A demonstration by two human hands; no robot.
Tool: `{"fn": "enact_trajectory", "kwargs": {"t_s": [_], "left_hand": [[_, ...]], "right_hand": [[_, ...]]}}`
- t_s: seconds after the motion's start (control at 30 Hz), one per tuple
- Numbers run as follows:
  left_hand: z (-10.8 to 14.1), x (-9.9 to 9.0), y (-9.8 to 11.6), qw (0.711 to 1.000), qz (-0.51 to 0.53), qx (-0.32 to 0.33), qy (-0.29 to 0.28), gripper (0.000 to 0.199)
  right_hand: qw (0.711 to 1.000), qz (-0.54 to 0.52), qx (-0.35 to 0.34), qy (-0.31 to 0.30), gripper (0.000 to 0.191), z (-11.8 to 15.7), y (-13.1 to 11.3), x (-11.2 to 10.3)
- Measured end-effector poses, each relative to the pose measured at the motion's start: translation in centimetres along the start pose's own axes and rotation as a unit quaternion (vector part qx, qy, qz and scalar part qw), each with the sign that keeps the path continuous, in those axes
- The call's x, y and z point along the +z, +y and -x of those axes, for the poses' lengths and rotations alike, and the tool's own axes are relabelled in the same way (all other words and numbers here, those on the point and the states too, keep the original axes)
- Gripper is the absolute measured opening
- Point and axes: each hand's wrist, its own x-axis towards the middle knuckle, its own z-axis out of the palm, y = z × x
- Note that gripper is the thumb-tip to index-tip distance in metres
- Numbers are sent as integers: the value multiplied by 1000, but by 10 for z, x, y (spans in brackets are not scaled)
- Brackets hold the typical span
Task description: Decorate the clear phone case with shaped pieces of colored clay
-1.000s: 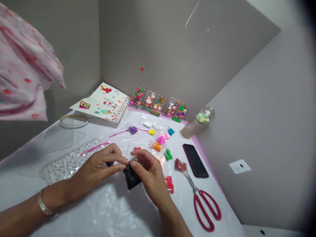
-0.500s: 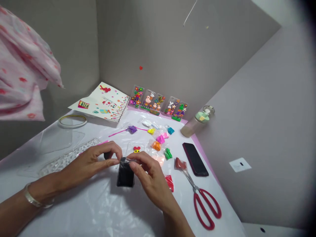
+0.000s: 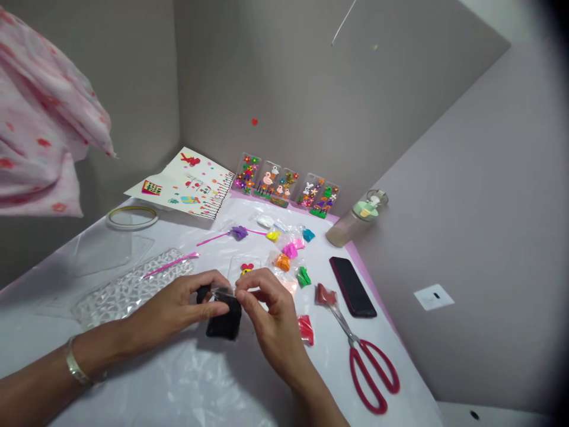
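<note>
Two hands work at one small black packet [image 3: 223,326], which is held up over the near part of the white table cover [image 3: 186,385], in front of the clear case [image 3: 232,265] with the red and yellow figure. The left hand [image 3: 178,305] grips the packet's upper part, its thumb across the front and its fingers bent behind, with a black lump [image 3: 203,295] tucked in by the curled fingers. The right hand [image 3: 273,314] pinches the clear film at the packet's top corner between thumb and fingertips; its other fingers are loosely bent. Whether the film is open cannot be told. The film looks thin and slick, so a hard tug from the right could split it down the side or jerk the packet out of the left thumb's hold. The lump seems the looser of the two: if the left fingers spread to get a better grip, it could drop onto the cover. Squeezing too hard could press the black stuff out of shape or, if the film is open, smear it on the fingers, and dark marks might then pass to the case or the peach packet [image 3: 290,287] beyond the right hand.
</note>
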Motion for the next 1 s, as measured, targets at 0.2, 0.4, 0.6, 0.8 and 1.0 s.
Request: {"fn": "enact_trajectory", "kwargs": {"t_s": [0.2,0.4,0.6,0.8,1.0], "left_hand": [[-3,2,-2,1000,0,-1,-19,31],[1,3,11,998,32,5,-59,32],[1,1,4,998,-10,29,-50,34],[3,2,2,999,-17,16,-24,34],[3,4,0,1000,-9,24,-13,33]], "right_hand": [[999,-38,-5,13,14,-2,1,-1],[999,-25,-3,27,7,-2,-4,-6],[999,34,-34,-12,22,-1,-5,-5],[996,56,-57,-32,27,1,-1,-4],[996,55,-53,-41,21,1,1,-7]]}}
